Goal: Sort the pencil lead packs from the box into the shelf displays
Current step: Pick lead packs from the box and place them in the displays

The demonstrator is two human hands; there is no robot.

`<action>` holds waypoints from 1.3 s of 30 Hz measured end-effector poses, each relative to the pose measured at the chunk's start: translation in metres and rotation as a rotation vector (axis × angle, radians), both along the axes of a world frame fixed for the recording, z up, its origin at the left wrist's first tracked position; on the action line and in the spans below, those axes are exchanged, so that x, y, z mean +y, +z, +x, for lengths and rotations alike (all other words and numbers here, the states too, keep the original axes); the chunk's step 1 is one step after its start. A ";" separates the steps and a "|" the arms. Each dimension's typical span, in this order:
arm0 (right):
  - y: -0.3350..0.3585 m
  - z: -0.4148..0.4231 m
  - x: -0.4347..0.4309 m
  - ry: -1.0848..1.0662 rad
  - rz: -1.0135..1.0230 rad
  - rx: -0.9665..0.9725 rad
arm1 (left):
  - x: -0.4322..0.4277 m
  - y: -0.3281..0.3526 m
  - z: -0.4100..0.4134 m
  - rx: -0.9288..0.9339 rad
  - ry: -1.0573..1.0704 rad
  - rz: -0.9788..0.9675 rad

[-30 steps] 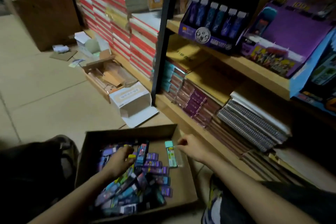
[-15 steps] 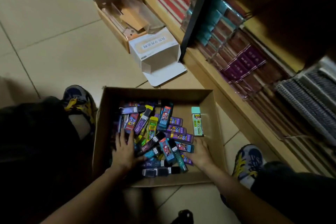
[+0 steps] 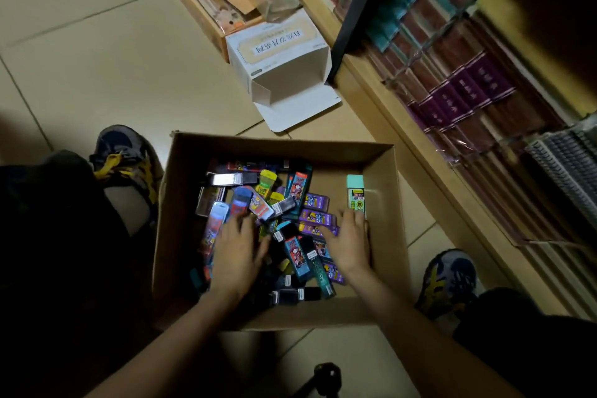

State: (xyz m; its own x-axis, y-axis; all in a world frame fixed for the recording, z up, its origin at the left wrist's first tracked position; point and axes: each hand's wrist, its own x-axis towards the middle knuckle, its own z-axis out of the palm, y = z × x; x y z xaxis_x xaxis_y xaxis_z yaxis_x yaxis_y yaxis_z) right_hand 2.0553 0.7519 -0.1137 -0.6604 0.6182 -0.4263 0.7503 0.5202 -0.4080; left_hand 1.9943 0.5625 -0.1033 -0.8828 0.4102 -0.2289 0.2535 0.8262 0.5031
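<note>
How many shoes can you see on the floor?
2. The left shoe is by the far left corner of the cardboard box; the right shoe is by its near right corner. None look hidden.

the pale tiled floor [image 3: 97, 58] under you carries the open cardboard box [image 3: 382, 191], set between your left shoe [image 3: 126, 152] and right shoe [image 3: 449, 278]. just past its far wall a white carton [image 3: 284, 52] lies on its side, flap open, beside a shallow brown box [image 3: 197, 10] of clear plastic pieces. to your right, the low shelf board [image 3: 381, 97] holds rows of wrapped notebooks [image 3: 468, 90].
</note>
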 end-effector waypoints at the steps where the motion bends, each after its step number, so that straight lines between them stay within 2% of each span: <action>1: 0.001 -0.006 0.005 0.099 -0.020 0.007 | -0.003 0.001 -0.008 0.021 0.076 -0.017; 4: -0.002 -0.022 0.018 0.301 -0.114 -0.034 | -0.013 -0.002 -0.031 -0.062 0.326 -0.053; 6: -0.006 -0.029 0.022 0.346 -0.141 -0.045 | -0.018 -0.008 -0.042 -0.202 0.460 0.026; 10: -0.014 -0.034 0.017 0.303 -0.124 -0.047 | -0.022 -0.018 -0.048 -0.372 0.549 0.218; 12: -0.017 -0.031 0.010 0.254 -0.115 -0.064 | -0.023 -0.020 -0.044 -0.419 0.577 0.248; 17: -0.014 -0.019 0.003 0.160 -0.231 -0.101 | -0.024 -0.020 -0.038 -0.454 0.522 0.173; 21: -0.008 -0.009 -0.001 0.210 -0.188 -0.184 | -0.022 -0.018 -0.041 -0.489 0.487 0.097; 25: -0.008 -0.007 -0.020 0.084 -0.164 -0.166 | -0.023 -0.015 -0.042 -0.509 0.522 0.130; 27: -0.009 -0.011 -0.024 -0.033 -0.264 -0.148 | -0.026 -0.014 -0.040 -0.536 0.526 0.175; 29: -0.007 -0.016 -0.022 -0.166 -0.459 -0.136 | -0.031 -0.015 -0.038 -0.570 0.509 0.187; 31: -0.004 -0.019 -0.017 -0.209 -0.585 -0.154 | -0.034 -0.015 -0.037 -0.581 0.469 0.171; 36: 0.006 -0.010 -0.002 -0.241 -0.722 -0.142 | -0.034 -0.013 -0.033 -0.463 0.275 0.109; 39: 0.015 0.006 0.007 -0.250 -0.739 -0.120 | -0.030 -0.004 -0.034 -0.364 0.220 0.165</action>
State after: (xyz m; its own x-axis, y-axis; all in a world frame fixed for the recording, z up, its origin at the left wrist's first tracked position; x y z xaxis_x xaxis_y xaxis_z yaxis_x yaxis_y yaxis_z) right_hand 2.0612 0.7589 -0.0987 -0.4627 0.2710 -0.8441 0.8699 -0.0447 -0.4912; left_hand 1.9607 0.5324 -0.1071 -0.8270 0.2791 -0.4880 -0.1372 0.7416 0.6566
